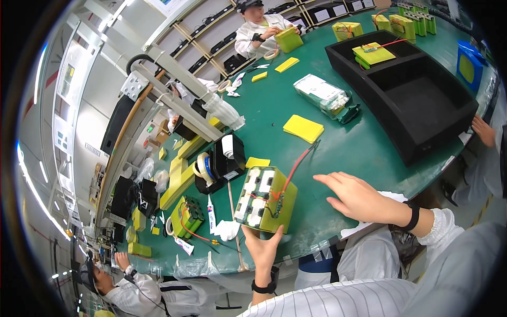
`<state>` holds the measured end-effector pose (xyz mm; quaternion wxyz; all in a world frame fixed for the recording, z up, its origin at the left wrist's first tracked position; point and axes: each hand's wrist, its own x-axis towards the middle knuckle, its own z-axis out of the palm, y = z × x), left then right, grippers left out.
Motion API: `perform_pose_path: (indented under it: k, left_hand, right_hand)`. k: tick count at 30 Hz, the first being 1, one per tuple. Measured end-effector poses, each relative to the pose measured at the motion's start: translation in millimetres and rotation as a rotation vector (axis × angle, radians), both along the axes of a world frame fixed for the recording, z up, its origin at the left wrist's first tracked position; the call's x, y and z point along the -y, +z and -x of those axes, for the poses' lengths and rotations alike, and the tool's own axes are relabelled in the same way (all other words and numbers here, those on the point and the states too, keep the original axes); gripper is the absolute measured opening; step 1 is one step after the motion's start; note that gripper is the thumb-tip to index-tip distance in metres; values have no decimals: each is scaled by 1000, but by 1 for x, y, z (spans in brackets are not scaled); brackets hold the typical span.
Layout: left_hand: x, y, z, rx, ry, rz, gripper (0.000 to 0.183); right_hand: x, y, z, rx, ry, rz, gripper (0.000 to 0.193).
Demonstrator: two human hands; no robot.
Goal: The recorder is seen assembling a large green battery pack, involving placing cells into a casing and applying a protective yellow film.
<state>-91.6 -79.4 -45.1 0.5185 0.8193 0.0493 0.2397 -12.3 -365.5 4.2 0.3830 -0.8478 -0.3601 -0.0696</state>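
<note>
My left hand (261, 249) grips the lower end of a yellow-wrapped battery pack (285, 214), thumb and fingers around its bottom edge. The pack is tilted above the green table, showing cell ends with white patches. A small circuit board (279, 205) and a red wire (296, 169) are on its side. My right hand (355, 199) hovers to the right of the pack, fingers outstretched and holding nothing. Behind the pack lie a small yellow sheet (257, 162) and a stack of yellow sheets (303, 128). Left of it are another battery pack (185, 217), a white tube (211, 214) and crumpled tissue (227, 231).
A black foam tray (417, 145) bearing a battery pack (374, 55) fills the right side. A plastic-wrapped packet (323, 95) lies mid-table. A black tape dispenser (228, 158) stands left, beside a metal post (182, 108). Co-workers sit across (272, 22) and at lower left (140, 290).
</note>
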Motion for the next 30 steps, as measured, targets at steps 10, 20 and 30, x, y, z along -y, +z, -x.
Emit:
perform_pose_path:
  k: [10,20,30]
  left_hand:
    - [-41,7,-19,-193,-474,-64,94]
    - [-31,13,-6,-269,-451,170,88]
    - [24,10,44,-38,-68,31,80]
  right_hand:
    - [8,3,-11,-169,17,49,109]
    - [-22,-9,-27,-303,96,8,122]
    - [-35,-11,-42,-489,208,-106,97]
